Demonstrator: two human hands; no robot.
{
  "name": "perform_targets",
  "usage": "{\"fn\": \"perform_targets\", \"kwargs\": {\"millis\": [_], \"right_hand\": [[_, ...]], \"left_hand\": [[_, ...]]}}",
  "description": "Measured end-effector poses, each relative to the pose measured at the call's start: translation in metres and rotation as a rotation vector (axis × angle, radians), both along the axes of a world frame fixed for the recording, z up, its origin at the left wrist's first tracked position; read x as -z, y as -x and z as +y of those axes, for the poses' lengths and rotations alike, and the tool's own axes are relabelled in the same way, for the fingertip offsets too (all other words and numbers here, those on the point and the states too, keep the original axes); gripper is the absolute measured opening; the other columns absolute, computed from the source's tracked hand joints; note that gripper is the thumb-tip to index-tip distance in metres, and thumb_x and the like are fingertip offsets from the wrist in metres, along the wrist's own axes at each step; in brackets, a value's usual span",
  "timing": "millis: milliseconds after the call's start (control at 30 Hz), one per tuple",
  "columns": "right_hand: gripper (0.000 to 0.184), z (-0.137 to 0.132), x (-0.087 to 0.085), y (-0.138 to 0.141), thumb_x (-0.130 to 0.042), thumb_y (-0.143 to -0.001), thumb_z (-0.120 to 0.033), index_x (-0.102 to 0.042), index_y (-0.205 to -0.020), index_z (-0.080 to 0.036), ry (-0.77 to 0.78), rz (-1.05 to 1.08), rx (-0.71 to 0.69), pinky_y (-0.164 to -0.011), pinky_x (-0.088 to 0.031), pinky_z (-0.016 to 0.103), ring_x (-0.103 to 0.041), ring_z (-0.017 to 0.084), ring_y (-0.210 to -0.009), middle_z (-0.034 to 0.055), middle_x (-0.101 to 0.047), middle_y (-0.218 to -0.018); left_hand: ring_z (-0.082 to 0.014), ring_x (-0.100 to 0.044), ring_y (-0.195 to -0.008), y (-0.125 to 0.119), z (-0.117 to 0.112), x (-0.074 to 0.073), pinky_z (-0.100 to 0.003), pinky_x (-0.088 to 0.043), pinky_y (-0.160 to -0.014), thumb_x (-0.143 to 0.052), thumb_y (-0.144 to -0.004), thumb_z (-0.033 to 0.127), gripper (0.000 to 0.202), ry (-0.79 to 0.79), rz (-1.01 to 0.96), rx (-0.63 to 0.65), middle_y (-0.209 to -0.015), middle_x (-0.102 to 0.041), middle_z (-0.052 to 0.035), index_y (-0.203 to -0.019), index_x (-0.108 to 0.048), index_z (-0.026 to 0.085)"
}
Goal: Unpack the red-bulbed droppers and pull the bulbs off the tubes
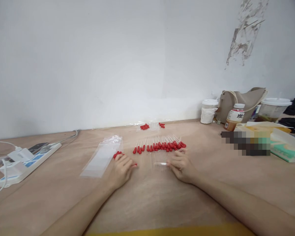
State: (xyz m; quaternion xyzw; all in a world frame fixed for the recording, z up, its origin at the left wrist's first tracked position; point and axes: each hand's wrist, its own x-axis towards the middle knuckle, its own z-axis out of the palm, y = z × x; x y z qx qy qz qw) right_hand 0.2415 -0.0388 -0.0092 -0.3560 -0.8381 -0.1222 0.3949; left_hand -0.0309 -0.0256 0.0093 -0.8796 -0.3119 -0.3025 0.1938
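Observation:
My left hand (123,167) is closed, with a small red rubbery piece (135,165) pinched between thumb and finger. Beside its knuckles lies a little pile of red pieces (117,154), partly hidden by the hand. My right hand (183,164) is closed on a thin clear stick (161,163) that points left toward the other hand. More clear sticks (161,157) lie beneath it. Just beyond the hands, several thin sticks with red bulb ends (162,146) lie side by side, red ends toward me.
Flat clear plastic bags (98,160) lie left of my left hand. A power strip (30,164) with cables is farther left. By the wall lies clear plastic with red pieces (145,126). At right stand a lidded cup (208,111), a bottle (234,117), a bag (248,101) and an open box (287,146).

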Motion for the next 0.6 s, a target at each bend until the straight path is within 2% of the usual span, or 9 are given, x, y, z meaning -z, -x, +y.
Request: {"fn": "perform_targets", "kwargs": {"millis": [100, 167, 233, 300, 400, 500, 600], "right_hand": [[0.026, 0.003, -0.002, -0.007, -0.044, -0.085, -0.026, -0.064, -0.070, -0.021, 0.033, 0.076, 0.089, -0.073, -0.024, 0.032, -0.043, 0.012, -0.060, 0.0003, -0.061, -0.059], [0.022, 0.004, -0.003, -0.005, -0.045, -0.085, -0.027, -0.066, -0.079, -0.022, 0.042, 0.125, 0.107, -0.073, -0.024, 0.032, -0.045, 0.012, -0.060, 0.0006, -0.064, -0.064], [0.021, 0.004, -0.003, -0.001, -0.045, -0.085, -0.026, -0.066, -0.085, -0.021, 0.048, 0.170, 0.111, -0.074, -0.025, 0.032, -0.047, 0.012, -0.061, 0.0016, -0.065, -0.067], [0.021, 0.003, -0.002, 0.003, -0.045, -0.085, -0.024, -0.065, -0.087, -0.019, 0.044, 0.212, 0.114, -0.074, -0.026, 0.032, -0.048, 0.012, -0.061, 0.0024, -0.066, -0.070], [0.019, 0.003, -0.002, 0.006, -0.048, -0.083, -0.024, -0.066, -0.082, -0.020, 0.008, 0.277, 0.129, -0.073, -0.027, 0.031, -0.048, 0.010, -0.058, 0.0010, -0.066, -0.067], [0.018, 0.007, -0.007, 0.008, -0.050, -0.082, -0.026, -0.067, -0.078, -0.021, -0.029, 0.309, 0.143, -0.072, -0.026, 0.030, -0.047, 0.009, -0.055, -0.0012, -0.064, -0.059], [0.020, 0.014, -0.013, 0.016, -0.050, -0.083, -0.029, -0.068, -0.076, -0.024, -0.031, 0.236, 0.142, -0.074, -0.024, 0.031, -0.048, 0.009, -0.057, -0.0016, -0.064, -0.059]], "left_hand": [[-0.0152, -0.053, -0.072, 0.007, 0.000, -0.005, -0.029, -0.040, -0.066, -0.045, -0.085, 0.022, 0.014, 0.097, -0.198, 0.013, -0.074, -0.058, -0.0038, -0.082, -0.058, 0.018], [-0.0152, -0.055, -0.080, 0.007, 0.001, -0.008, -0.027, -0.044, -0.069, -0.044, -0.085, 0.021, 0.016, 0.172, -0.322, 0.028, -0.086, -0.059, -0.0050, -0.093, -0.058, 0.020], [-0.0161, -0.056, -0.085, 0.009, 0.005, -0.011, -0.028, -0.045, -0.072, -0.044, -0.085, 0.022, 0.020, 0.198, -0.417, -0.030, -0.094, -0.057, -0.0061, -0.098, -0.059, 0.021], [-0.0181, -0.055, -0.089, 0.018, 0.012, -0.013, -0.031, -0.046, -0.073, -0.044, -0.083, 0.023, 0.023, 0.188, -0.495, -0.153, -0.097, -0.055, -0.0074, -0.099, -0.060, 0.022], [-0.0185, -0.056, -0.084, 0.042, 0.027, -0.014, -0.033, -0.047, -0.070, -0.043, -0.081, 0.026, 0.028, 0.248, -0.594, -0.291, -0.091, -0.055, -0.0070, -0.104, -0.059, 0.022], [-0.0153, -0.057, -0.071, 0.064, 0.040, -0.012, -0.030, -0.048, -0.065, -0.048, -0.077, 0.033, 0.034, 0.367, -0.684, -0.329, -0.085, -0.058, -0.0049, -0.107, -0.056, 0.019], [-0.0141, -0.056, -0.067, 0.071, 0.045, -0.010, -0.026, -0.046, -0.059, -0.052, -0.072, 0.038, 0.038, 0.402, -0.707, -0.397, -0.085, -0.060, -0.0038, -0.104, -0.054, 0.017]]}}
